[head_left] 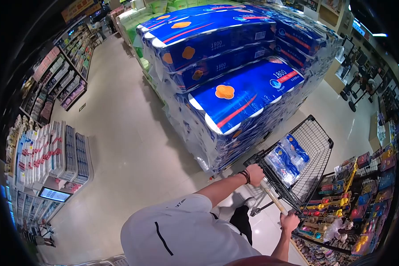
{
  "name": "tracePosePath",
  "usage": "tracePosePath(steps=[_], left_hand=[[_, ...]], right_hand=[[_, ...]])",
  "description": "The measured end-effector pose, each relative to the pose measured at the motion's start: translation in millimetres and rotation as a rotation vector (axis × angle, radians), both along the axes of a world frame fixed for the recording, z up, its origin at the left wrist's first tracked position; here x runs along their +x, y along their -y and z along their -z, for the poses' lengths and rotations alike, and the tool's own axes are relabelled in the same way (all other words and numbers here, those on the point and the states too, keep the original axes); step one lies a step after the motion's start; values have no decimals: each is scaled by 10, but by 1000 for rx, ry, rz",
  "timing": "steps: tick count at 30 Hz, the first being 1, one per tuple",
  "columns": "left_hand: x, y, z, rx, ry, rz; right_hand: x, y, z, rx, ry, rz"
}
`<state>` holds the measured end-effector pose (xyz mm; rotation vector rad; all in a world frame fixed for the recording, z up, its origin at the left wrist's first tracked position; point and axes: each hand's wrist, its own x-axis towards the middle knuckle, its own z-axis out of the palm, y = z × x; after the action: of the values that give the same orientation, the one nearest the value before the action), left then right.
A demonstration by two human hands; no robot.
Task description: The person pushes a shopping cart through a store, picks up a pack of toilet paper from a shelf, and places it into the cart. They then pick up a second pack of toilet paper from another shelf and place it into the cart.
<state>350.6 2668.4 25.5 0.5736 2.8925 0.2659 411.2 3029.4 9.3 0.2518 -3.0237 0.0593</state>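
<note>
Both my hands grip the handle (274, 197) of a dark wire shopping cart (315, 153). My left hand (255, 174), with dark bands at its wrist, is closed around the far-left end. Around the other end, lower right, my right hand (290, 221) is closed too. Inside the cart lies a clear-wrapped pack with blue and white printing (288, 159), near the handle side. Just beyond the cart's left side rises a large stack of blue plastic-wrapped packs (246, 95) marked 1800, with orange flower shapes on them.
Shelves of goods (53, 75) line the left side of a pale tiled aisle (119, 128). A display of boxed goods (53, 150) with a small screen (55, 194) stands nearer. Colourful hanging merchandise (363, 199) is close on the cart's right. Green packs (162, 6) are behind the blue stack.
</note>
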Motion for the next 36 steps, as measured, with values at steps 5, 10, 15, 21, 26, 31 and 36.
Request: tracePosePath(steps=[5, 10, 15, 21, 26, 31, 36], left_hand=[[-386, -46, -53, 8, -7, -26], [-817, -109, -60, 31, -13, -39], [-1203, -206, -33, 53, -42, -40], [-1606, -388, -39, 6, 38, -96], [-1972, -553, 73, 22, -14, -101], [-2343, -685, 141, 0, -52, -88], [-2717, -795, 126, 13, -50, -85]], right_hand=[[-369, 6, -81, -16, 39, 30], [-861, -95, 6, 0, 45, 20], [-1267, -173, -22, 15, 65, 34], [-1695, -306, -110, 3, 102, 38], [-2075, -478, -89, 20, 107, 26], [-2461, -627, -45, 18, 76, -4], [-2831, -747, -31, -2, 59, -5]])
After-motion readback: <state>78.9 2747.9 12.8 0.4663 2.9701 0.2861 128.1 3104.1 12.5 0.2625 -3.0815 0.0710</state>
